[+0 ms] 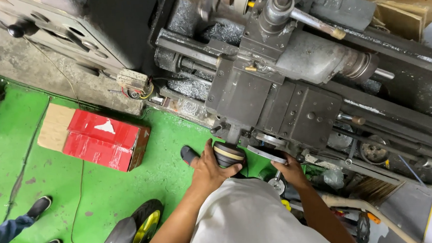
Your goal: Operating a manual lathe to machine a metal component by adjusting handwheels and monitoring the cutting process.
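A: Filling most of the upper right of the frame is a big grey lathe (293, 83), its bed running off toward the right edge, with metal shavings (194, 85) heaped in the trough at upper centre.

B: And the floor?

A: A green floor (20, 146) takes the left half. A red box (103, 139) lies on it at centre left, likely just set out of the walkway. Another person's dark shoes (39, 207) show at lower left, well apart from the machine.

B: Where are the hands?

A: Both sit at lower centre, up against the front of the lathe's carriage. The left hand (209, 168) is wrapped around a round black handwheel (229, 155) with a pale band, fingers curled over its rim, a firm hold suited to turning it. The right hand (291, 169) reaches under the carriage just to the right, at a second wheel (269, 154); its fingers are hidden, so I cannot tell whether it grips.

B: How does the handwheel look?

A: Worn, dark and ridged, facing out toward the person. A black sandal (189, 154) peeks out just left of it.
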